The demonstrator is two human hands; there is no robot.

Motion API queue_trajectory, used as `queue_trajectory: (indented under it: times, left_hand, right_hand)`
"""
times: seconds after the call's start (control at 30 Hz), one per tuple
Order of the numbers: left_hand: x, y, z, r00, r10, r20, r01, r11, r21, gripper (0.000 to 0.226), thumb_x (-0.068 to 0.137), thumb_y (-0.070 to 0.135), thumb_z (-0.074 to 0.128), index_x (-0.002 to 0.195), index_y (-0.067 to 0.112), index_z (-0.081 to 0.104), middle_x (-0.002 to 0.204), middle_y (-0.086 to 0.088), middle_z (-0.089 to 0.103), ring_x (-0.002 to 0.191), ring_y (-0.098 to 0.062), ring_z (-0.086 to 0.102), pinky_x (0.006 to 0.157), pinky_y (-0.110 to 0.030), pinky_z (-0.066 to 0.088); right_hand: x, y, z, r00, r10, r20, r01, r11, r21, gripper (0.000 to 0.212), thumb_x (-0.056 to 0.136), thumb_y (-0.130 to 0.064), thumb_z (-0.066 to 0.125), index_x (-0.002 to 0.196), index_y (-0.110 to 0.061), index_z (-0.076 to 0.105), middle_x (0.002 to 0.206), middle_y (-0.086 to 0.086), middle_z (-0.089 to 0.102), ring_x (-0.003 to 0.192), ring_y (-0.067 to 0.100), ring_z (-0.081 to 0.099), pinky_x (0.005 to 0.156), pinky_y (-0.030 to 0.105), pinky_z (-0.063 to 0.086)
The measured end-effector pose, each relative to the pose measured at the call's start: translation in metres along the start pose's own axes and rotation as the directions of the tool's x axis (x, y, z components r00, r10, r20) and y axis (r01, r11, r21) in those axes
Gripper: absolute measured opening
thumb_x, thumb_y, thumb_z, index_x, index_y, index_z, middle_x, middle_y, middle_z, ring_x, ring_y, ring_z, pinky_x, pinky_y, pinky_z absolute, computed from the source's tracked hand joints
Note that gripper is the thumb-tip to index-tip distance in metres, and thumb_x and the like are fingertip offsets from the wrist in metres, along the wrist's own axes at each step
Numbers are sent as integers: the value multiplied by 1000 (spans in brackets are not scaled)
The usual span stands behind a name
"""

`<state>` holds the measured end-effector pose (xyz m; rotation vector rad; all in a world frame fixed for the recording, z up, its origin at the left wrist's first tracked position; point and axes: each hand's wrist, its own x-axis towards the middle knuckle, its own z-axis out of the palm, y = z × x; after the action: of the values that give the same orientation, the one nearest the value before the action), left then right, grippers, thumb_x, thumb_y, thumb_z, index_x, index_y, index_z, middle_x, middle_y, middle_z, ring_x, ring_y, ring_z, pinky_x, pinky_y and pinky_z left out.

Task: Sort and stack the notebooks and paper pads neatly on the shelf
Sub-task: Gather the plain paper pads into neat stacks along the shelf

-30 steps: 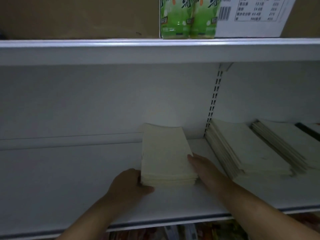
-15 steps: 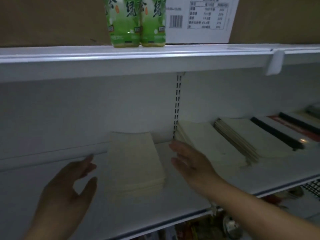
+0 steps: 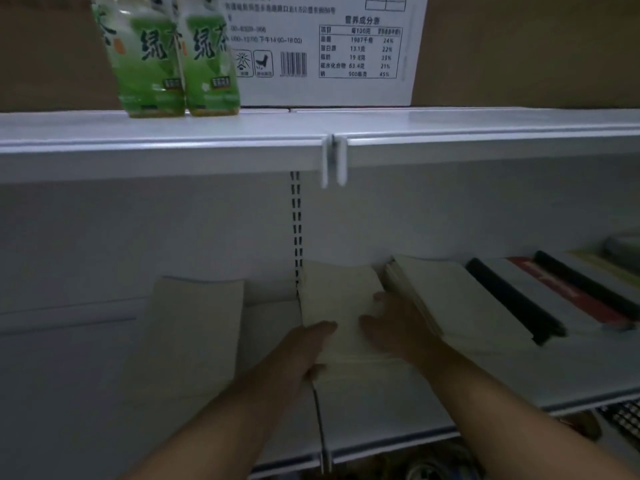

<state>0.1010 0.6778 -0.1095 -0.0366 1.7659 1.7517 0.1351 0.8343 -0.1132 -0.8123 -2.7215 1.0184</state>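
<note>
A stack of cream paper pads (image 3: 341,292) lies on the white shelf (image 3: 381,410), just right of the slotted upright. My left hand (image 3: 304,351) grips the stack's front left edge, thumb on top. My right hand (image 3: 391,327) holds its right side, thumb on top and fingers along the edge beside the neighbouring pile. A second cream pad stack (image 3: 194,327) sits apart on the left. To the right lies a larger cream pile (image 3: 457,303), then black-spined notebooks (image 3: 512,299) and a red-covered one (image 3: 568,292).
The upper shelf (image 3: 173,140) overhangs the pads and carries two green tea bottles (image 3: 173,64) and a white printed carton (image 3: 329,46). A seam (image 3: 318,427) splits the lower shelf boards near my left wrist. Bare shelf stretches at the far left.
Both hands left the left pad stack and moved right to the middle stack, which they now hold. The view has swung right, showing more notebooks.
</note>
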Motion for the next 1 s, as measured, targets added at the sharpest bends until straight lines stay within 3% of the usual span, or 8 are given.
queue_trajectory:
  times: [0.07, 0.17, 0.3, 0.37, 0.47, 0.57, 0.8, 1.0]
  left_hand:
    - [4, 5, 3, 997, -71, -19, 70, 997, -22, 24, 83, 28, 67, 93, 6, 68, 81, -10, 69, 66, -23, 63, 55, -22, 45]
    - [3, 10, 1, 991, -134, -19, 132, 988, -80, 23, 86, 25, 64, 69, 9, 62, 43, -7, 60, 36, -18, 57, 38, -17, 43]
    - [9, 17, -3, 980, -183, -72, 177, 981, -78, 46, 80, 34, 70, 45, 7, 61, 37, -9, 52, 30, -19, 53, 37, -21, 44]
    - [17, 22, -3, 977, -200, -78, 194, 978, -74, 40, 69, 41, 79, 69, 2, 70, 57, -13, 64, 47, -24, 64, 46, -30, 51]
    - [19, 26, 2, 979, -190, -75, 187, 981, -48, 79, 42, 47, 91, 108, 8, 70, 106, -15, 70, 96, -35, 67, 84, -48, 54]
    - [17, 27, 12, 986, -164, -19, 163, 986, -26, 42, 68, 35, 80, 99, 7, 76, 106, -16, 71, 103, -35, 65, 97, -48, 48]
    - [17, 3, 12, 996, -70, -50, 67, 996, -50, 25, 73, 16, 74, 94, 4, 71, 96, -19, 70, 86, -33, 65, 84, -42, 51]
    - [-13, -20, -9, 973, 222, -63, -228, 967, -117, 61, 49, 14, 82, 107, 14, 66, 97, -12, 74, 90, -35, 68, 73, -46, 56]
  right_hand:
    - [5, 2, -2, 998, 30, 50, -32, 999, 37, 52, 83, -32, 61, 128, -13, 46, 122, 12, 57, 104, 29, 61, 89, 37, 50]
    - [4, 7, 6, 1000, 12, 20, -12, 1000, -12, 54, 82, -38, 55, 131, -21, 41, 132, 11, 48, 113, 29, 55, 95, 37, 48]
    - [2, 16, 16, 997, -60, -50, 58, 997, -54, 52, 85, -41, 42, 133, -23, 35, 144, 14, 32, 127, 33, 41, 105, 37, 38]
    - [4, 18, 16, 998, -56, -42, 56, 998, 5, 53, 84, -40, 39, 134, -22, 33, 143, 14, 32, 127, 34, 40, 104, 39, 36]
    - [2, 20, 12, 995, -93, -26, 93, 996, 5, 49, 86, -38, 39, 131, -17, 35, 130, 12, 44, 115, 32, 47, 88, 36, 40]
    - [-1, 19, 12, 994, -98, -46, 98, 995, 3, 46, 88, -34, 43, 129, -16, 37, 125, 13, 46, 109, 33, 50, 86, 37, 42]
    - [-4, 14, 9, 995, -85, -50, 84, 996, -25, 53, 86, -38, 45, 134, -15, 36, 136, 15, 41, 124, 31, 43, 100, 36, 38]
    - [-12, 11, -8, 998, -52, 30, 27, 835, 550, 107, 58, -57, 77, 146, -26, 25, 140, -5, 41, 128, 20, 45, 102, 32, 42]
